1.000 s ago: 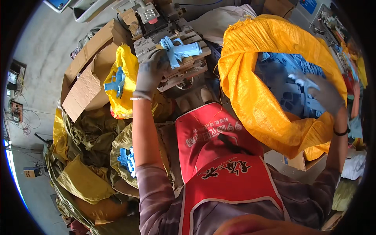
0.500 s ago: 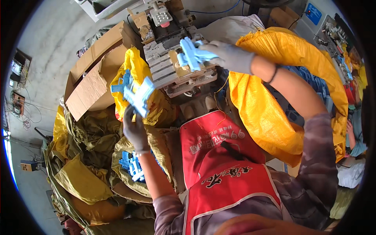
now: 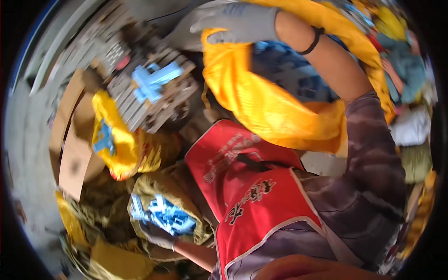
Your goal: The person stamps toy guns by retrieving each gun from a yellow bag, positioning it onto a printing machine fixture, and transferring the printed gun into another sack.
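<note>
Nearest the camera is the red apron with white trim (image 3: 261, 210) worn by the person. Low on the person's left, the left hand (image 3: 161, 235), in a grey work glove, reaches into the olive-green sack (image 3: 186, 196). It lies among the light-blue plastic moulded parts (image 3: 163, 217) there. Whether its fingers are closed on a part cannot be told; the hand is partly hidden and blurred.

Farther out, one light-blue part (image 3: 151, 81) rests on the grey metal fixture of the machine (image 3: 144, 100). Neither hand touches it. Left of the fixture, a small yellow bag (image 3: 116, 140) holds another blue part.

Farthest, the right hand (image 3: 235, 23), also grey-gloved, is curled closed over the upper rim of the large yellow mesh sack (image 3: 270, 105), with more blue parts inside it.

Judged step: a part is loaded, and both hands are at the sacks. The next move calls for a confirmed grip on a single part.
</note>
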`<state>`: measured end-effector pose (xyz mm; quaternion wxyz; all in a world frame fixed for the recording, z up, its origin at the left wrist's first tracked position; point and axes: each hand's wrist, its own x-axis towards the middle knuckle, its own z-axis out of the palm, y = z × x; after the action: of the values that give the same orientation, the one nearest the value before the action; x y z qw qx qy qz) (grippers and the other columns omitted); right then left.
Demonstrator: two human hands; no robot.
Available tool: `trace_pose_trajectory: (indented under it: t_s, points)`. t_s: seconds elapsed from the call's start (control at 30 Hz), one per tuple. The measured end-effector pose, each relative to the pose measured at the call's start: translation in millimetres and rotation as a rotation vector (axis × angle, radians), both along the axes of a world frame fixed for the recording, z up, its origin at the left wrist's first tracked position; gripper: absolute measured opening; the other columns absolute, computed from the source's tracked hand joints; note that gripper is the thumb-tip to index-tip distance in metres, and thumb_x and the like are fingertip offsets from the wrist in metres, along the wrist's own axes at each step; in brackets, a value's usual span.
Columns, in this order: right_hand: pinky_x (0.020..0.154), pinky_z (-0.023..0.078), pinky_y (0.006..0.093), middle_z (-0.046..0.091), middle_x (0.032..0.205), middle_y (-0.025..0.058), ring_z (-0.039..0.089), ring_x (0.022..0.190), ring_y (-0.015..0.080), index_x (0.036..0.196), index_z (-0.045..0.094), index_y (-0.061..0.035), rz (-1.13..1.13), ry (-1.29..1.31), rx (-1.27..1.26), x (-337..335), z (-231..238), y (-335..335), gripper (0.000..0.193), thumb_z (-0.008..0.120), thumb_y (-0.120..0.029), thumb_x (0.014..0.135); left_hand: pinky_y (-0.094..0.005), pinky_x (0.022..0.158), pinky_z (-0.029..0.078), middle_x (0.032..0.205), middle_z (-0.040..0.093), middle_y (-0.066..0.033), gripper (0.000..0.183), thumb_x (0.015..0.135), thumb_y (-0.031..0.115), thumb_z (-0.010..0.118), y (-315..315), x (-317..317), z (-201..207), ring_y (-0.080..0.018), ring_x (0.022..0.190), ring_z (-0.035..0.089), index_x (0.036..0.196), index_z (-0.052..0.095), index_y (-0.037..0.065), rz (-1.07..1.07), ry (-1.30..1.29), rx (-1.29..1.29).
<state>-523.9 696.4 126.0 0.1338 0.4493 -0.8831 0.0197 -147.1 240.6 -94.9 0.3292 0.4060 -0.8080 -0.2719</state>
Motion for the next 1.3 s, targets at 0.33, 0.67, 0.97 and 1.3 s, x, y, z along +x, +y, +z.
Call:
trace_pose_trajectory:
  t_s: [0.33,0.67,0.97,1.3]
  points:
    - [0.101,0.041,0.0435,0.051,0.135,0.0125,0.049,0.122,0.031,0.137,0.049,-0.0138,-0.783,-0.657,0.341,112.5,-22.2,146.5,0.056,0.063,-0.035,0.087,-0.0337,0.081,0.054,0.118,0.064,-0.0146,0.028,0.096,0.013,0.055,-14.1,-32.9,-29.2,-0.0236,0.098,0.065,0.119,0.061,-0.001,-0.181,-0.113,-0.253]
    - [0.105,0.038,0.0425,0.05,0.135,0.0066,0.046,0.125,0.0282,0.131,0.054,-0.0254,-0.546,-0.351,0.196,94.9,-45.3,172.7,0.052,0.064,-0.009,0.084,-0.0365,0.09,0.049,0.112,0.066,-0.0162,0.024,0.095,0.009,0.053,36.2,-72.1,7.6,-0.0283,0.103,0.063,0.112,0.065,-0.003,-0.497,-0.122,-0.341]
    - [0.087,0.049,0.0418,0.063,0.116,0.0134,0.062,0.104,0.031,0.125,0.057,-0.0145,-0.794,-0.408,0.236,99.8,-49.1,133.9,0.039,0.056,-0.029,0.088,-0.0371,0.088,0.05,0.11,0.067,-0.0169,0.025,0.096,0.011,0.052,47.0,-69.3,9.5,-0.0297,0.099,0.064,0.11,0.065,-0.004,-0.446,-0.147,-0.355]
    - [0.085,0.048,0.0428,0.052,0.12,0.0197,0.057,0.105,0.0361,0.139,0.041,-0.0136,-0.65,-0.092,0.101,115.2,-50.3,162.4,0.068,0.068,-0.019,0.076,-0.0358,0.087,0.05,0.105,0.068,-0.0151,0.018,0.088,0.003,0.061,75.5,-162.3,68.9,-0.029,0.097,0.065,0.104,0.068,0.0,-0.666,0.095,-0.414]
